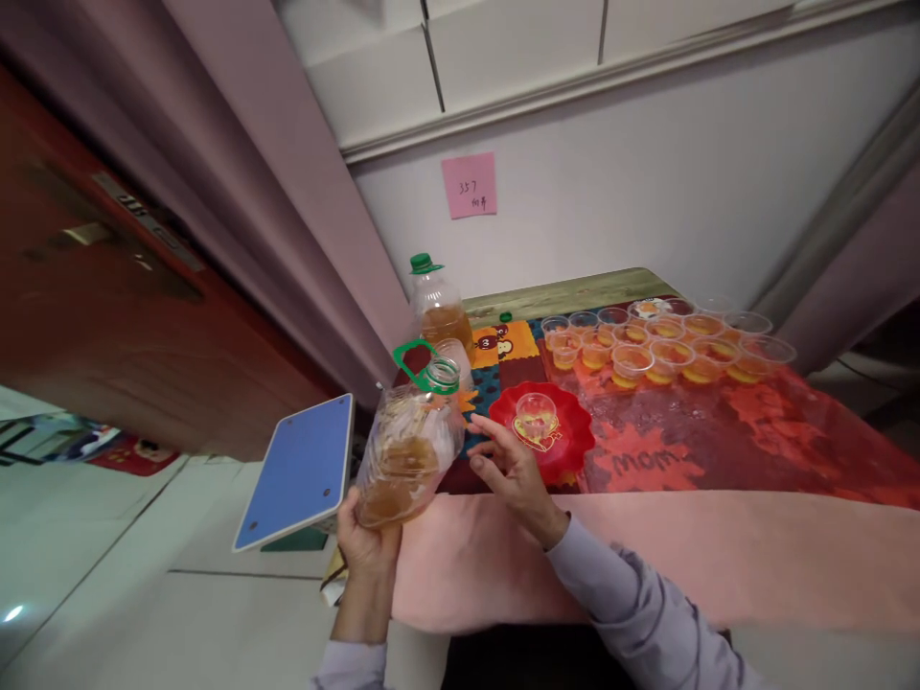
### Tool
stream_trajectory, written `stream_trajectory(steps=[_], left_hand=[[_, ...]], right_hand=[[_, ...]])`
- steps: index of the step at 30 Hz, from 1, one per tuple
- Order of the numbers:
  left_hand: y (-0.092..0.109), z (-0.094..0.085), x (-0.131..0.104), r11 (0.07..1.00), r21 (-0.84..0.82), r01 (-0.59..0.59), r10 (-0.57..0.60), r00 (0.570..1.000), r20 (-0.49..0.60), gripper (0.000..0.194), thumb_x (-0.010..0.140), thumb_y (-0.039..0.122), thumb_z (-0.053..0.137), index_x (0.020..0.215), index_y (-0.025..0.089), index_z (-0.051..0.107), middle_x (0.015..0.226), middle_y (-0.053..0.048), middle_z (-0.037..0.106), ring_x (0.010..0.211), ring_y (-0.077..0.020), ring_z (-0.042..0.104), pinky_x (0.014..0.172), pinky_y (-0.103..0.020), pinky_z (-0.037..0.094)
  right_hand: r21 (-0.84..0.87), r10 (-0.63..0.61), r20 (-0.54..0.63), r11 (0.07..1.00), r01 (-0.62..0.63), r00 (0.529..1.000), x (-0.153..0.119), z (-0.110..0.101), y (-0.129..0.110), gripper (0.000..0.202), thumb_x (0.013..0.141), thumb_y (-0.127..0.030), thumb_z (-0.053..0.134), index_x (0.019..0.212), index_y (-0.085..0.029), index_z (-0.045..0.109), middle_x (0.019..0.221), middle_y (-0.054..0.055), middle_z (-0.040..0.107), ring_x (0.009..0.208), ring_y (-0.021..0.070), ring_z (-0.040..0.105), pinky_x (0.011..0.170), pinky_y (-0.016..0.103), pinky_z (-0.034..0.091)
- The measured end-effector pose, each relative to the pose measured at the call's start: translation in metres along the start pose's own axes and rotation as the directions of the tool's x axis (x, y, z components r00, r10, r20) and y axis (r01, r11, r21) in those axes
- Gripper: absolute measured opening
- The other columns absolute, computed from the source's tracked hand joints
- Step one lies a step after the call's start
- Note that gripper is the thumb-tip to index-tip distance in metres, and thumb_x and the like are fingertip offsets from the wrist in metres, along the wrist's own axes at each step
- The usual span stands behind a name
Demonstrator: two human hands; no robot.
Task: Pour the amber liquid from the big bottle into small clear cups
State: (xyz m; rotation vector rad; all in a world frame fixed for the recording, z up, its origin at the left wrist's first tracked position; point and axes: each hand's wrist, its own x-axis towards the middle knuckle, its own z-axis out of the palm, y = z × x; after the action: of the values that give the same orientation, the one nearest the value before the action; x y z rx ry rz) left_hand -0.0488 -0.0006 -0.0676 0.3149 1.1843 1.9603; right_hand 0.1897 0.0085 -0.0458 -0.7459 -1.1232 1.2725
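Note:
My left hand is wrapped round the base of a large clear plastic jug of amber liquid. The jug leans to the right, its uncapped mouth and green handle uppermost. Just right of the jug, my right hand hangs with fingers apart and nothing in it. Beyond that hand lies a red scalloped dish with a clear plastic cup standing in it. Behind the held jug stands a second jug, capped in green and partly hidden.
Rows of clear cups with yellow liquid fill the table's back right. A small green cap lies near the wall. A pink cloth covers the front edge. At left stands a blue-topped stool beside a wooden door.

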Motion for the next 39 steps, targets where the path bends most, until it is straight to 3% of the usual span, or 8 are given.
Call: stream_trajectory(steps=[5, 8, 10, 15, 22, 29, 39], left_hand=[[0.006, 0.008, -0.009, 0.999, 0.043, -0.012, 0.012, 1.0, -0.016, 0.026, 0.073, 0.04, 0.077, 0.092, 0.022, 0.079, 0.102, -0.006, 0.082, 0.106, -0.0297, 0.074, 0.102, -0.046, 0.057], [0.014, 0.011, -0.012, 0.997, 0.071, -0.037, 0.032, 0.997, 0.075, 0.031, 0.073, 0.04, 0.077, 0.099, 0.022, 0.081, 0.107, -0.007, 0.082, 0.109, -0.0304, 0.073, 0.103, -0.046, 0.056], [0.021, 0.011, -0.012, 0.995, 0.094, -0.044, 0.032, 0.992, 0.12, 0.036, 0.072, 0.038, 0.078, 0.103, 0.021, 0.082, 0.108, -0.006, 0.082, 0.107, -0.0283, 0.073, 0.103, -0.043, 0.056], [0.046, 0.014, -0.007, 0.975, 0.212, -0.065, 0.042, 0.993, 0.109, 0.045, 0.067, 0.036, 0.082, 0.11, 0.021, 0.082, 0.106, -0.004, 0.082, 0.096, -0.0229, 0.073, 0.094, -0.037, 0.057], [0.076, 0.03, -0.015, 0.929, 0.352, -0.118, 0.08, 0.989, 0.122, 0.056, 0.063, 0.035, 0.088, 0.117, 0.021, 0.079, 0.111, -0.004, 0.08, 0.093, -0.0206, 0.071, 0.085, -0.031, 0.055], [0.079, 0.041, -0.025, 0.895, 0.397, -0.201, 0.179, 0.979, 0.093, 0.054, 0.064, 0.034, 0.088, 0.115, 0.021, 0.079, 0.112, -0.007, 0.079, 0.099, -0.0252, 0.073, 0.091, -0.038, 0.058], [0.079, 0.052, -0.026, 0.899, 0.375, -0.228, 0.204, 0.974, 0.102, 0.057, 0.06, 0.033, 0.092, 0.114, 0.02, 0.08, 0.115, -0.009, 0.08, 0.109, -0.0269, 0.073, 0.102, -0.041, 0.056]], right_hand=[[0.215, 0.036, 0.165, 0.974, -0.071, 0.986, -0.001, -0.008, 0.001, 0.069, 0.093, -0.05, 0.083, 0.156, -0.041, 0.057, 0.155, 0.008, 0.062, 0.118, 0.0249, 0.071, 0.1, 0.043, 0.061], [0.293, 0.049, 0.169, 0.951, -0.098, 0.984, 0.0, -0.013, 0.004, 0.068, 0.092, -0.048, 0.085, 0.154, -0.042, 0.059, 0.152, 0.006, 0.063, 0.119, 0.0233, 0.07, 0.106, 0.044, 0.058], [0.31, 0.062, 0.164, 0.944, -0.112, 0.984, 0.0, -0.015, 0.008, 0.07, 0.09, -0.048, 0.088, 0.154, -0.042, 0.059, 0.149, 0.007, 0.064, 0.117, 0.0224, 0.07, 0.106, 0.044, 0.058], [0.327, 0.102, 0.146, 0.934, -0.145, 0.984, -0.003, -0.015, 0.021, 0.086, 0.084, -0.05, 0.092, 0.159, -0.041, 0.052, 0.145, 0.009, 0.063, 0.115, 0.023, 0.071, 0.1, 0.045, 0.062], [0.34, 0.156, 0.105, 0.922, -0.183, 0.982, -0.007, -0.009, 0.024, 0.101, 0.08, -0.047, 0.096, 0.165, -0.041, 0.043, 0.141, 0.009, 0.063, 0.109, 0.0208, 0.072, 0.095, 0.042, 0.065], [0.368, 0.163, 0.128, 0.908, -0.2, 0.978, -0.007, -0.006, 0.023, 0.108, 0.08, -0.049, 0.095, 0.168, -0.042, 0.035, 0.148, 0.01, 0.065, 0.114, 0.0242, 0.072, 0.089, 0.042, 0.067], [0.391, 0.216, 0.058, 0.893, -0.221, 0.975, -0.005, -0.004, 0.023, 0.106, 0.077, -0.047, 0.097, 0.166, -0.039, 0.038, 0.142, 0.009, 0.069, 0.118, 0.0269, 0.072, 0.084, 0.039, 0.068]])
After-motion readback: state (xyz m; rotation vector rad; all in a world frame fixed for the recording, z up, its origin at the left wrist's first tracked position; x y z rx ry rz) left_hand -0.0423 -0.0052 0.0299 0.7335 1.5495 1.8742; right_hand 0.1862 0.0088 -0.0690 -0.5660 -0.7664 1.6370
